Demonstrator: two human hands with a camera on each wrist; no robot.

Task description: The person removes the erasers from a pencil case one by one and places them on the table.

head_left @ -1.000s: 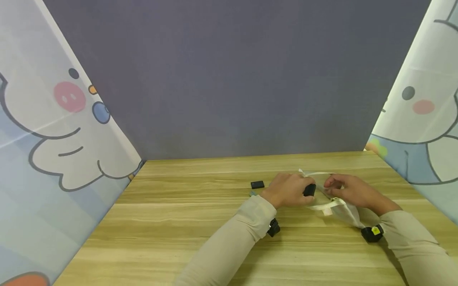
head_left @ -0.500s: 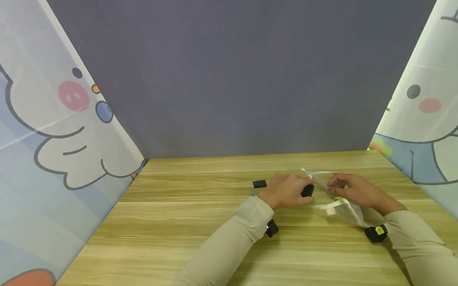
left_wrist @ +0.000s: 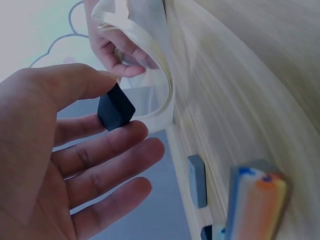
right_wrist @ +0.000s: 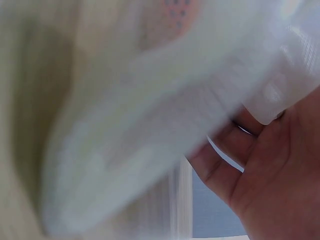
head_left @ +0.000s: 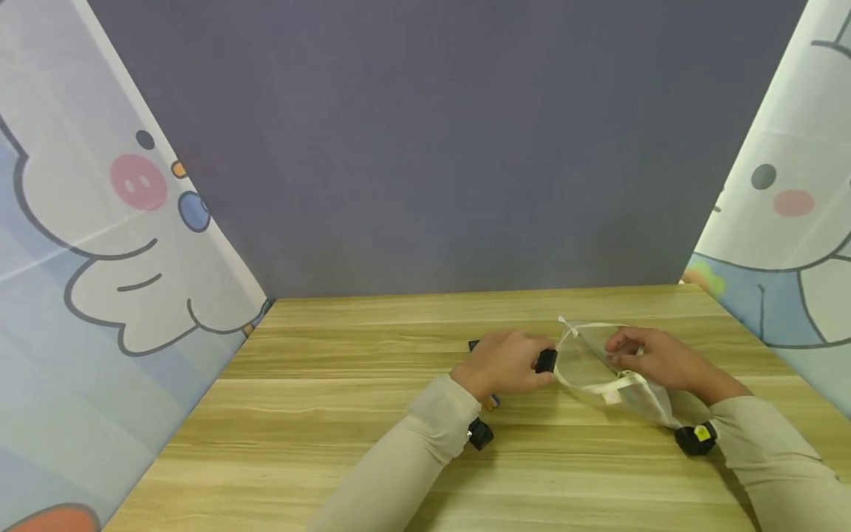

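My left hand (head_left: 505, 362) pinches a small black block (left_wrist: 116, 107) between thumb and fingertips, its other fingers spread loosely. To the right is a translucent white zip pouch (head_left: 645, 395) with a cream zipper edge, its mouth open toward the left hand. My right hand (head_left: 658, 358) grips the pouch at its mouth, fingers curled; part of the grip is hidden. The black block is just outside the opening. Through the blurred pouch wall in the right wrist view, an orange patch with dark dots (right_wrist: 179, 12) shows; whether it is inside cannot be told.
On the wooden table (head_left: 319, 414), under and beside the left hand, lie a blurred orange, white and blue block (left_wrist: 257, 202) and a grey-black block (left_wrist: 197, 181). Another dark piece (left_wrist: 206, 232) is at the frame's lower edge. A grey panel (head_left: 425, 148) stands behind.
The left hand has drawn back leftward from the pouch mouth, still pinching the black block. It now partly covers the dark piece on the table, and the orange-and-blue block shows below it. Right hand and pouch hardly changed.
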